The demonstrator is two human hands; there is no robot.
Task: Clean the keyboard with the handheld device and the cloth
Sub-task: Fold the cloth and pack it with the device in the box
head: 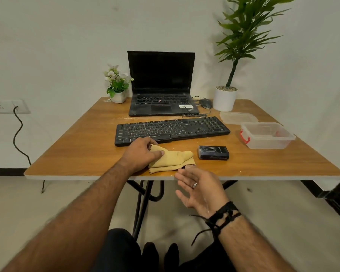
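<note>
Right hand (201, 190) hovers slack-fingered at the table edge; left hand (143, 154) pinches the yellow cloth (173, 160) (folded), likely before wiping the keyboard (171, 130)

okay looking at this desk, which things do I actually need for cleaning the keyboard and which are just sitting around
Needed for the job:
keyboard
yellow cloth, pinched by the left hand
black handheld device, untouched beside the cloth

Just lying about:
laptop
wired mouse
clear box and its lid
small flower pot
tall potted plant
</note>
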